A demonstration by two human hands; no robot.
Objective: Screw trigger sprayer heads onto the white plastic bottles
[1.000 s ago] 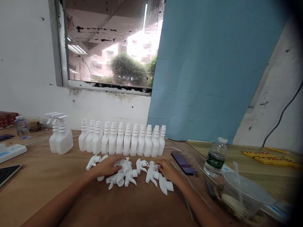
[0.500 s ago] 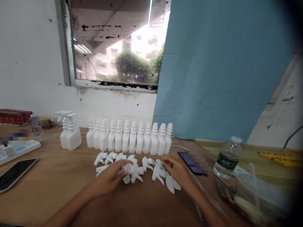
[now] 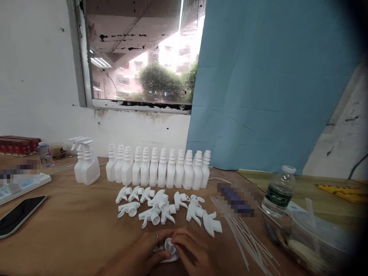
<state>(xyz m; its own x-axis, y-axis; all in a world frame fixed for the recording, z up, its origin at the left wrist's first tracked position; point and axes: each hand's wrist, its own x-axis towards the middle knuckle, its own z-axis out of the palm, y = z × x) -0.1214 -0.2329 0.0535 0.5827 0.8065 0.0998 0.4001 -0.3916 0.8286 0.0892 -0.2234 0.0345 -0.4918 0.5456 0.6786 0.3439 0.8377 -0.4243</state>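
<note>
My left hand (image 3: 140, 255) and my right hand (image 3: 191, 253) meet low in the view, both gripping one white trigger sprayer head (image 3: 169, 250) just above the wooden table (image 3: 71, 230). A loose pile of white sprayer heads (image 3: 163, 205) lies beyond my hands. Behind it stands a row of several white capless spray bottles (image 3: 158, 168). Two bottles with sprayer heads fitted (image 3: 85, 163) stand at the row's left. A bundle of thin white dip tubes (image 3: 244, 237) lies right of my right hand.
A black phone (image 3: 20, 214) and a white power strip (image 3: 17, 184) lie at the left. A water bottle (image 3: 278, 191), a blurred dark object (image 3: 235, 199) and a clear lidded cup (image 3: 316, 234) sit at the right. A blue sheet (image 3: 258, 84) hangs beside the window.
Both hands have pulled back from the pile toward me and come together on one sprayer head. The view has dropped slightly, showing the dip tubes.
</note>
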